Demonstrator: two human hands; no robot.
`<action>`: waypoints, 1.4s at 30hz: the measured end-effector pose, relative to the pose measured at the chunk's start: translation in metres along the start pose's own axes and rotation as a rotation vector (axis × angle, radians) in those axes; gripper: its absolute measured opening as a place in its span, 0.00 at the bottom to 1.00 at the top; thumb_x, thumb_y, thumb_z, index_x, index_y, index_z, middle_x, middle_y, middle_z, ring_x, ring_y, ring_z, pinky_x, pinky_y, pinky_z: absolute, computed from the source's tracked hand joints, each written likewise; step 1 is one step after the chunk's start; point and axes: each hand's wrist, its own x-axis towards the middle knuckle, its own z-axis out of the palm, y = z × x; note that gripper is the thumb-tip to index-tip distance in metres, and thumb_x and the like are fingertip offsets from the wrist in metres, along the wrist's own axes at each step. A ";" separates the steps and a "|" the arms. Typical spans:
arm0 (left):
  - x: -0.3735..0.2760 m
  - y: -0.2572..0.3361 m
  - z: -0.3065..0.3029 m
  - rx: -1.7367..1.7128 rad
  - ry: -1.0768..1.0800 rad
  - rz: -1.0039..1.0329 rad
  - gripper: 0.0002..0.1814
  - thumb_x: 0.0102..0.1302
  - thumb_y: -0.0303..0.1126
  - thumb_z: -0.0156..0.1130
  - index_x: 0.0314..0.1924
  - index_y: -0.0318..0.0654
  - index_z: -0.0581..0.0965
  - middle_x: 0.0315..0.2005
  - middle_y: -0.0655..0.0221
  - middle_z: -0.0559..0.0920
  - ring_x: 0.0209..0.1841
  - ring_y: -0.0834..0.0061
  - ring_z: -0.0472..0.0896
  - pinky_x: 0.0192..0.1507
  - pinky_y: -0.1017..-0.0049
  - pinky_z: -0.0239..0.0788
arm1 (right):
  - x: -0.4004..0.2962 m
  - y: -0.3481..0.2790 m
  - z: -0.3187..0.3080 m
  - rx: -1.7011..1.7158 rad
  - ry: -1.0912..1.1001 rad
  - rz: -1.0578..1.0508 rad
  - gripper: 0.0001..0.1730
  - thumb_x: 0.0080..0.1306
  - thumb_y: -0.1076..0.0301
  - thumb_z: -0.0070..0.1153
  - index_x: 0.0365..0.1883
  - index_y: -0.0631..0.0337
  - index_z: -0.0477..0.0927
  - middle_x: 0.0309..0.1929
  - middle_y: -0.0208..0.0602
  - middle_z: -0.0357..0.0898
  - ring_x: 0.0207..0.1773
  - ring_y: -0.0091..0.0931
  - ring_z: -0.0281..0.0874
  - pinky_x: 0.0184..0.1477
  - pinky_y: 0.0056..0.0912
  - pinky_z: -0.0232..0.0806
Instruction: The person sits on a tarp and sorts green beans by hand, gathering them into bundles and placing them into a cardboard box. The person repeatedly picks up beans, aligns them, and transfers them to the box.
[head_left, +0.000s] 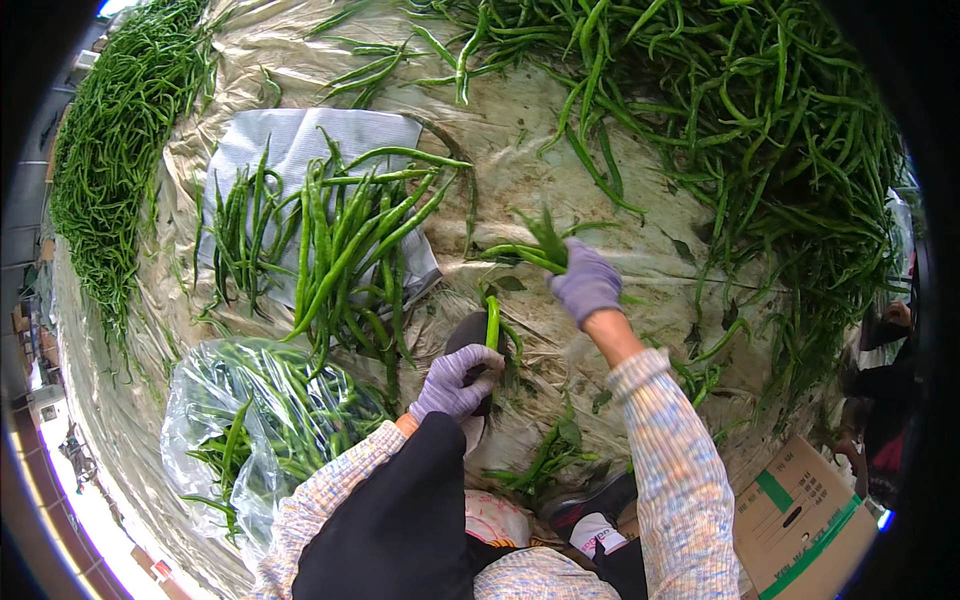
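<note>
Long green chili peppers lie all about on a plastic ground sheet (525, 180). My left hand (456, 382), in a lilac knit glove, holds a green pepper (493, 322) upright in front of my dark shoe (466, 331). Further forward and to the right, my right hand (589, 281), gloved alike, is closed on a small bunch of green peppers (546, 238), slightly blurred. To the left, a pile of peppers (337, 240) rests on a white woven sheet (262, 135). A clear plastic bag (262, 397) full of peppers stands by my left forearm.
Large heaps of peppers lie at the upper right (750, 127) and far left (127, 150). A small clump of peppers (544, 461) is near my feet. A cardboard box (802, 525) with green tape stands at the lower right. Another person (889, 397) is partly visible at the right edge.
</note>
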 end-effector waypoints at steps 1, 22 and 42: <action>0.001 0.004 -0.001 -0.205 0.056 -0.056 0.14 0.51 0.16 0.57 0.39 0.35 0.72 0.33 0.64 0.79 0.38 0.75 0.78 0.43 0.75 0.69 | 0.007 -0.009 0.009 -0.057 0.049 -0.076 0.23 0.51 0.58 0.58 0.44 0.55 0.73 0.32 0.43 0.78 0.37 0.39 0.76 0.40 0.39 0.67; 0.032 0.087 0.025 0.129 -0.549 0.205 0.21 0.50 0.18 0.58 0.47 0.36 0.72 0.31 0.67 0.79 0.34 0.78 0.77 0.39 0.78 0.68 | -0.179 0.025 -0.050 1.857 -0.127 0.616 0.15 0.57 0.59 0.58 0.36 0.60 0.77 0.32 0.30 0.77 0.33 0.21 0.74 0.36 0.21 0.66; -0.170 0.306 -0.140 0.702 0.148 0.549 0.18 0.51 0.19 0.58 0.45 0.37 0.74 0.37 0.66 0.78 0.39 0.76 0.78 0.42 0.78 0.72 | -0.314 0.068 -0.117 2.751 0.185 -0.389 0.11 0.60 0.67 0.53 0.41 0.56 0.74 0.36 0.26 0.76 0.39 0.22 0.73 0.45 0.27 0.64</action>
